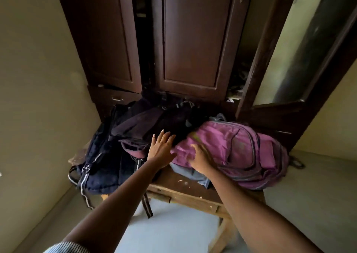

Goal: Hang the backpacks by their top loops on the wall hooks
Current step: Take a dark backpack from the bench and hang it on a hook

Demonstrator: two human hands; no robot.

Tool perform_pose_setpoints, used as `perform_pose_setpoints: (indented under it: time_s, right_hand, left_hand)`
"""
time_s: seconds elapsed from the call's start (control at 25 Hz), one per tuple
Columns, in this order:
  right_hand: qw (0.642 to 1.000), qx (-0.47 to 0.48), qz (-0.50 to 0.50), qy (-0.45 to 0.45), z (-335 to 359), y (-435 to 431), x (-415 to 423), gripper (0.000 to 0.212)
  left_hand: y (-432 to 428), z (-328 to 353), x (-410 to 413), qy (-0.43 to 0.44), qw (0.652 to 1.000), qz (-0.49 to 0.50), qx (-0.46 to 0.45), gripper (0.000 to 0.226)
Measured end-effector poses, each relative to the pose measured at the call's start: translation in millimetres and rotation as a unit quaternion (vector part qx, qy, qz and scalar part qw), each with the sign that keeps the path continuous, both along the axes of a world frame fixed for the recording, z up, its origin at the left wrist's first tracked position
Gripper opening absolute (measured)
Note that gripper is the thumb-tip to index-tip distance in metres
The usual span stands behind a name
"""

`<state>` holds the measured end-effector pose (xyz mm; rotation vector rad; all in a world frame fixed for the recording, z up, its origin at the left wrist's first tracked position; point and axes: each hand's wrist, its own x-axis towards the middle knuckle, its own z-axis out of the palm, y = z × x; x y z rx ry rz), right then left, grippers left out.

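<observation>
Beige walls (pixel 38 78) close in a corner where a dark brown wooden wardrobe (pixel 193 40) fills the top of the frame, one of its doors ajar. Below it stands a worn wooden bench (pixel 173 181) on a pale floor (pixel 170 227).

Three backpacks lie heaped on the bench, none of them hung. A pink backpack (pixel 241 146) lies on its side at centre right, over a grey-blue cloth (pixel 193 173). A navy backpack (pixel 104 165) with striped straps slumps off the bench's left edge. A dark purple backpack (pixel 139 125) lies between them, against the wardrobe.

The left grip (pixel 160 150) has its fingers straight and spread, resting on the dark purple backpack where it meets the pink one. The right grip (pixel 201 158) lies on the pink backpack's near end. It is blurred, so whether it presses flat or pinches fabric cannot be told. A striped sleeve (pixel 65 248) shows at the lower left.
</observation>
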<state>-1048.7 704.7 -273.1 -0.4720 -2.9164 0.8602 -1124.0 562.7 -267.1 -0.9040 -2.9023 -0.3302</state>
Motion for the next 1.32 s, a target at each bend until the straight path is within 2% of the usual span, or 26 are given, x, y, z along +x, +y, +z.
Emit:
perform_pose_setpoints:
  time_s: [0.08,0.16,0.32,0.4,0.44,0.52,0.64,0.72,0.8,0.88,1.0,1.08,1.16,1.24,1.32]
  right_hand:
    - [0.996,0.063,0.041,-0.057,-19,13,-17,0.065]
    - [0.989,0.122,0.037,-0.075,-48,19,-26,0.071]
    - [0.98,0.124,0.063,-0.142,-70,36,-36,0.095]
    - [0.963,0.138,0.106,-0.208,-71,45,-36,0.098]
    - [0.96,0.147,0.111,-0.211,-74,46,-36,0.097]
    - [0.967,0.173,0.102,-0.157,-77,41,-34,0.087]
    - [0.97,0.191,0.116,-0.097,-69,35,-28,0.058]
    - [0.967,0.206,0.124,-0.088,-61,38,-20,0.047]
    - [0.954,0.234,0.166,-0.086,-56,54,-9,0.049]
    - [0.94,0.259,0.205,-0.082,-49,74,7,0.052]
    - [0.937,0.238,0.246,-0.073,-46,100,38,0.055]
    - [0.936,0.236,0.26,-0.027,-47,117,64,0.058]
    - [0.934,0.245,0.258,0.024,-51,130,87,0.05]
    - [0.935,0.205,0.291,0.002,-49,137,108,0.037]
    - [0.925,0.19,0.326,-0.046,-49,140,123,0.034]
  left_hand:
    - [6,-12,-41,0.019,0.998,0.004,-0.063,0.079]
    - [10,-28,-64,0.003,0.996,0.017,-0.087,0.088]
    - [21,-55,-79,-0.011,0.995,0.074,-0.067,0.103]
    - [21,-63,-82,-0.01,0.995,0.097,-0.036,0.096]
    - [20,-65,-83,-0.002,0.995,0.097,-0.024,0.085]
    - [17,-67,-84,0.051,0.995,0.079,-0.017,0.056]
    - [17,-57,-69,0.065,0.995,0.07,-0.025,0.032]
    - [17,-45,-53,0.082,0.994,0.066,-0.007,0.031]
    - [24,-35,-22,0.11,0.991,0.078,0.0,0.026]
    - [35,-34,14,0.137,0.986,0.097,0.016,0.031]
    - [53,-43,68,0.146,0.979,0.137,0.043,0.035]
    - [68,-46,107,0.136,0.975,0.161,0.063,0.038]
    - [82,-47,144,0.119,0.973,0.184,0.074,0.041]
    - [95,-48,178,0.104,0.969,0.211,0.079,0.042]
    - [105,-47,208,0.079,0.962,0.245,0.089,0.043]
